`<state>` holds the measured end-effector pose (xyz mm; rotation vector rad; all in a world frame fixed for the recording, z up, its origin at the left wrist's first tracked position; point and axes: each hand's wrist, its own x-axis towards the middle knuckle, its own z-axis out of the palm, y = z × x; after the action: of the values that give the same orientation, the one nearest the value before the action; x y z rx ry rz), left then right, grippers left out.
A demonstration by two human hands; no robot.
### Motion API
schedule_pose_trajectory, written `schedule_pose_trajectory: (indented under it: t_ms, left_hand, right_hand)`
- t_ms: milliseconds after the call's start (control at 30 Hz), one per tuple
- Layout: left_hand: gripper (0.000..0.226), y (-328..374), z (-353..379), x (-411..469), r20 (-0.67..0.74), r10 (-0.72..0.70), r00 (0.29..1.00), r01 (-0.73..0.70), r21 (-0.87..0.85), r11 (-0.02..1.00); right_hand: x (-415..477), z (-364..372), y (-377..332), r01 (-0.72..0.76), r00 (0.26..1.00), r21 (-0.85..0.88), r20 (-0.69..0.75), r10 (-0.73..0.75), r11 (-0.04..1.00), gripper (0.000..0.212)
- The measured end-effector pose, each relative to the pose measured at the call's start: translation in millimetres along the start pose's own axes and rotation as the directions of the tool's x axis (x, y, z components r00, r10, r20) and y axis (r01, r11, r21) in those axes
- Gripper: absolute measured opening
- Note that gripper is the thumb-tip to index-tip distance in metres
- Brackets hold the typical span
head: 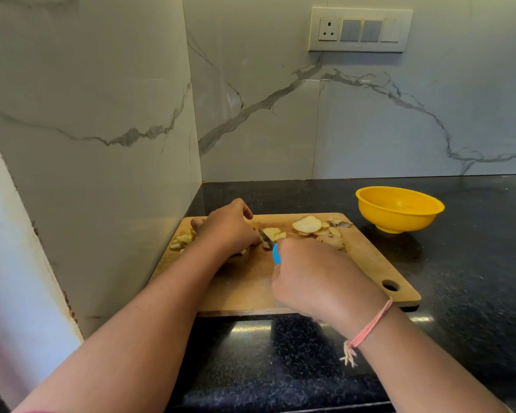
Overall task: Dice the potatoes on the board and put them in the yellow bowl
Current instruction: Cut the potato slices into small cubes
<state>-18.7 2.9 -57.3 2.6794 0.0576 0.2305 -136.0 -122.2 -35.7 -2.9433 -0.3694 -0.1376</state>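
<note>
We look down at a wooden board [251, 281] on a black counter [474, 263], set into a corner of pale marbled wall.

Our right hand [313, 278] is clenched around a knife [270, 244] with a blue handle. The short blade points away from us and to the left, tip down among the cut potato [273, 234] at the middle of the board. A pink thread [370, 329] is tied around this wrist.

Our left hand [225, 226] sits just left of the blade, knuckles up and fingers curled down. It seems to be pinning potato in place for the cut, but what it grasps is mostly hidden under the hand. The curl likely keeps the fingertips back from the edge.

The potato lies in 3 groups. Small dice [182, 241] are heaped at the board's far left edge, pushed clear of the cutting spot. Round slices [307, 225] wait at the far right side, with a few scraps of peel beside them. The 3rd group lies under the knife.

The yellow bowl [393, 217] stands on the counter just past the board's far right corner, near the knife hand. We see no potato in it, so we judge that dicing is under way and the transfer has not begun.
</note>
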Motion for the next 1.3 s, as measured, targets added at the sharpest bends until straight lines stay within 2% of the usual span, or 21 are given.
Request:
schedule_pose_trajectory:
  t_ms: [233,433,533,700,833,900,967,1033,1133,1300]
  left_hand:
    - [0.031,0,3,-1,-0.032,0.009,0.999,-0.009,0.021,1.0]
    - [0.026,-2,3,-3,-0.063,0.082,0.995,-0.079,0.051,0.996]
    - [0.025,-1,1,-3,-0.046,0.11,0.993,-0.108,0.042,0.993]
    - [0.042,7,-3,-10,0.026,0.176,0.984,-0.178,0.049,0.983]
    - [0.053,8,-5,-12,0.046,0.191,0.981,-0.191,0.011,0.981]
    - [0.056,9,-5,-13,0.035,0.209,0.977,-0.209,-0.013,0.978]
    - [0.059,13,-2,-16,0.05,0.288,0.956,-0.287,-0.021,0.958]
    - [0.054,17,1,-19,0.117,0.397,0.91,-0.398,-0.021,0.917]
    - [0.034,20,7,-17,0.186,0.497,0.848,-0.516,0.076,0.853]
    - [0.022,20,9,-7,0.131,0.446,0.885,-0.465,0.285,0.838]
  right_hand:
    - [-10,-5,5,0.021,1.0,-0.048,0.021,-0.02,0.999,0.03]
    - [-12,-8,20,-0.018,0.999,-0.056,0.043,0.02,0.998,0.039]
    - [-9,-11,30,-0.044,0.997,0.046,0.059,0.042,0.998,0.044]
    - [3,-21,45,-0.103,0.995,0.223,0.034,0.098,0.969,0.049]
    - [25,-29,57,-0.129,0.99,0.367,0.106,0.096,0.921,0.045]
    - [37,-32,61,-0.125,0.991,0.416,0.089,0.096,0.901,0.041]
    - [49,-34,66,-0.121,0.993,0.438,0.038,0.116,0.891,0.039]
    - [60,-33,69,-0.111,0.991,0.441,-0.02,0.133,0.891,0.036]
    - [72,-24,71,-0.093,0.986,0.462,-0.083,0.147,0.882,0.034]
    - [71,-8,68,-0.069,0.985,0.454,-0.108,0.132,0.889,0.037]
